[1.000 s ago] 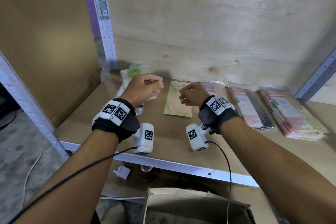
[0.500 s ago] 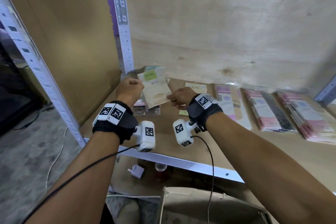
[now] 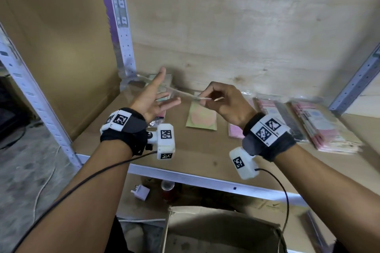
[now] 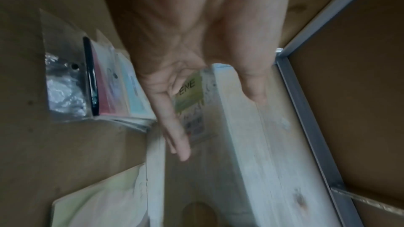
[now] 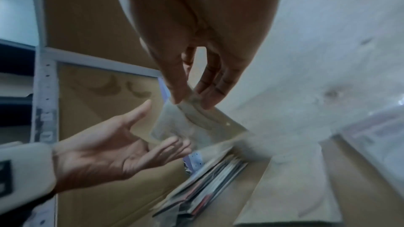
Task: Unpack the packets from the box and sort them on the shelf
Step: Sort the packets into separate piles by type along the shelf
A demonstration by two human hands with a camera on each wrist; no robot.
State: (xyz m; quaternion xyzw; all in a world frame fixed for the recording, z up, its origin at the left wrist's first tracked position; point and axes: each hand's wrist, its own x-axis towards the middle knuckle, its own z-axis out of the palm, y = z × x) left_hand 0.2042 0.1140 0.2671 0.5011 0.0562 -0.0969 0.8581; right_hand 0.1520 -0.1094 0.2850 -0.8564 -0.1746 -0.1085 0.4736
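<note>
A thin beige packet [image 3: 185, 94] in clear plastic, with a green "ENE" label [image 4: 190, 92], hangs edge-on above the left part of the shelf board [image 3: 185, 150]. My right hand [image 3: 224, 102] pinches its near end between thumb and fingers [image 5: 210, 96]. My left hand [image 3: 153, 98] is spread, palm toward the packet, close beside it and not gripping it. Sorted packets lie on the board: a stack [image 3: 162, 113] under the left hand, a green-and-pink one [image 3: 202, 118], and pink ones [image 3: 327, 131] to the right. The cardboard box [image 3: 222, 230] stands below the shelf.
A perforated metal upright [image 3: 121, 26] rises at the back left, another upright [image 3: 357, 80] at the right. A plywood panel [image 3: 246, 26] closes the back. On the floor under the shelf lie a white plug [image 3: 140, 191] and a red can [image 3: 167, 189].
Half a second ago both hands held the packet upright. The left hand has let go and spread its fingers; the right hand alone holds the packet, now turned edge-on.
</note>
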